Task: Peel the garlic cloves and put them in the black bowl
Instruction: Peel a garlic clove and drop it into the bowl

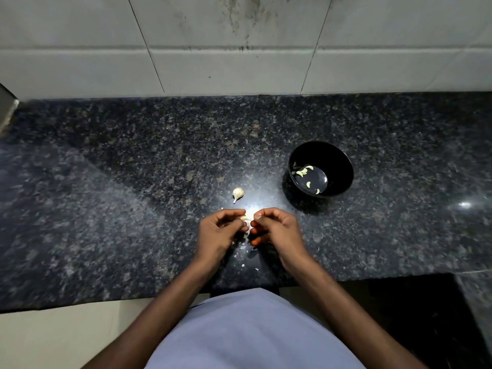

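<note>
**Q:** What is held, and how?

**A:** A garlic clove, pale and small, sits between the two hands above the dark speckled worktop. The left hand has its fingers curled round one side of it; the right hand pinches at the other side with thumb and fingertips. Which hand bears the clove and which works the skin cannot be told for certain.

**Q:** How should such a clove handle?

**A:** As a judgement: very light, firm in the flesh, wrapped in a thin, dry, papery skin that tears easily. Once bare it is likely smooth and a little slippery. The best hold is probably on the broad flanks, leaving the tip free so the skin can be caught there.

**Q:** Which containers are present, and what do they hold?

**A:** One black bowl stands on the worktop, beyond and to the right of the hands. Several pale peeled cloves lie on its floor, some clustered at the left, others apart.

**Q:** What lies loose?

**A:** An unpeeled garlic piece with a stem, just beyond the left hand, and small skin scraps near the wrists.
</note>
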